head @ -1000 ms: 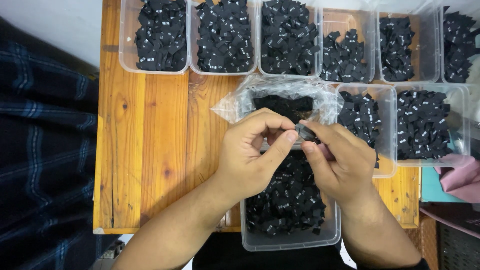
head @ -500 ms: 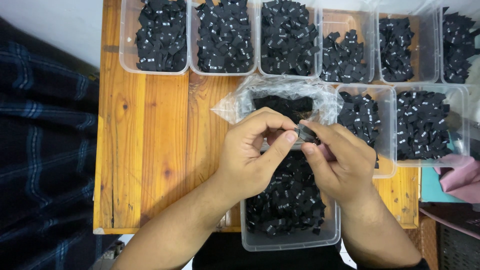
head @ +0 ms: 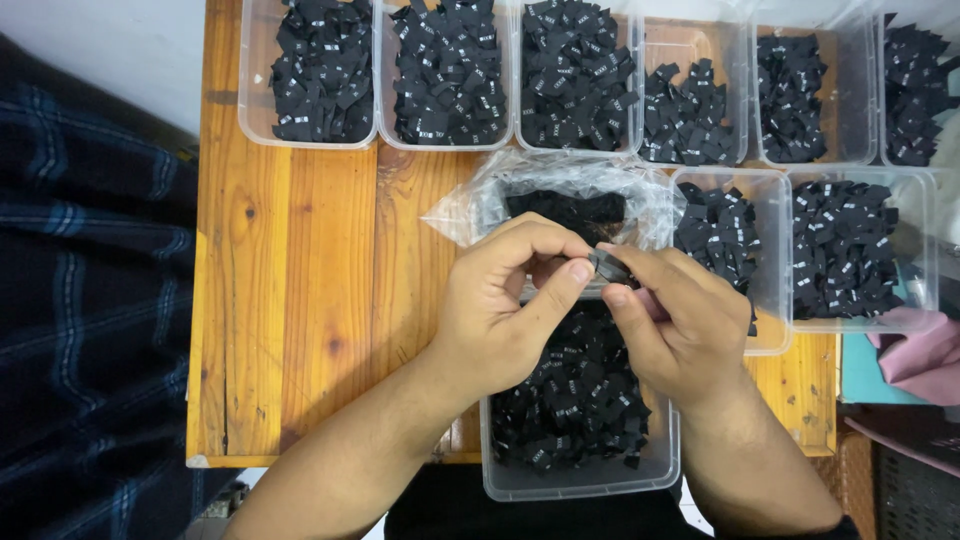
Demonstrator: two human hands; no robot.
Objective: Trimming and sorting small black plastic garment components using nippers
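Wooden table [head: 300, 300], orange-brown pine w/ knots, fills the view under your hands. Small black label [head: 608, 264], a folded woven tag, sits pinched between both hands right at centre, above the front tub. Your left hand [head: 505, 310] curls round, thumb and forefinger closed on the tag's left end; your right hand [head: 680, 320] grips the other end w/ thumb and fingertips, rest of the fingers bent in. Directly below them: clear plastic tub [head: 580, 480], rectangular, heaped w/ the same black tags, tiny white marks on each. Just behind your hands lies a crinkled clear plastic bag [head: 560, 180], open, w/ more black tags inside. Right of that, two more clear tubs [head: 850, 250] side by side, also tags. Along the far edge runs a row of six clear tubs [head: 600, 75], all holding black tags; the fourth is less full. Left of the table: dark blue plaid fabric [head: 90, 300]. Far right: pink cloth [head: 920, 360] touching a teal surface.
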